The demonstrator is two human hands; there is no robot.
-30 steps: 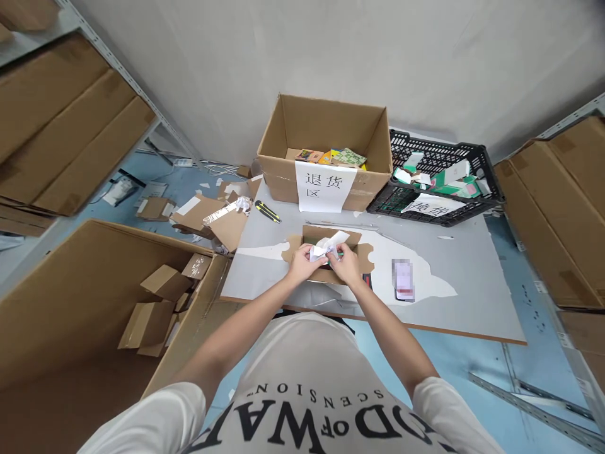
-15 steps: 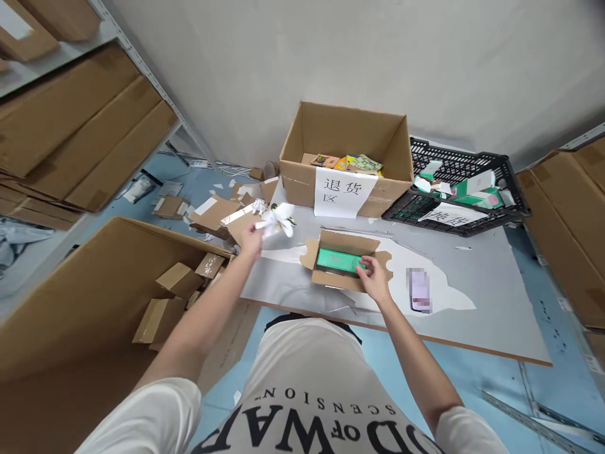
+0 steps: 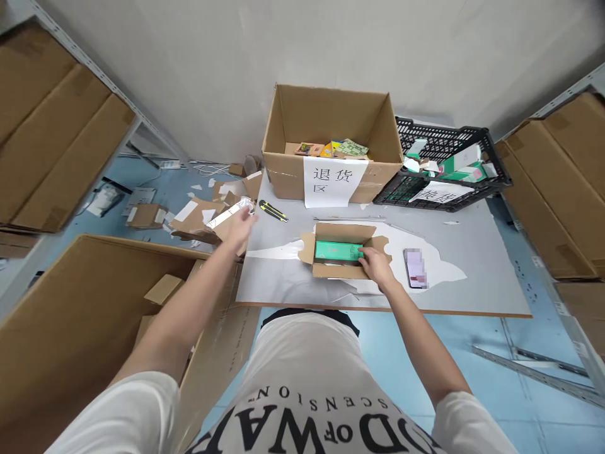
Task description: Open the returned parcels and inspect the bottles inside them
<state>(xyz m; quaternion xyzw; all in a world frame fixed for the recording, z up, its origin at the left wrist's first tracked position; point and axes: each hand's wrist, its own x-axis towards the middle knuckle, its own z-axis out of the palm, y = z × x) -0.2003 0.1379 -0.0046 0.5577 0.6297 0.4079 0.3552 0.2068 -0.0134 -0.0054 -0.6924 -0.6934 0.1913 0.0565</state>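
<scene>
Green carton [image 3: 339, 250] lies flat inside a small open cardboard box [image 3: 341, 270], which stands near the front edge of the table [image 3: 472, 296], about in the middle of it. The right hand [image 3: 376, 265] rests on the right end of the carton, with fingers bent over its edge and touching it; a full grip I cannot see. The carton looks light and stiff, with smooth printed faces that may slip, and thin walls that can dent under hard pressure. The best hold is probably at the short end or across the two long sides, since the box walls leave little space. The left hand [image 3: 240, 228] reaches to the left edge of the table, fingers spread and holding nothing, near crumpled white paper [image 3: 244, 204] and cardboard scraps [image 3: 208, 217]. A phone [image 3: 414, 268] lies just right of the box.
</scene>
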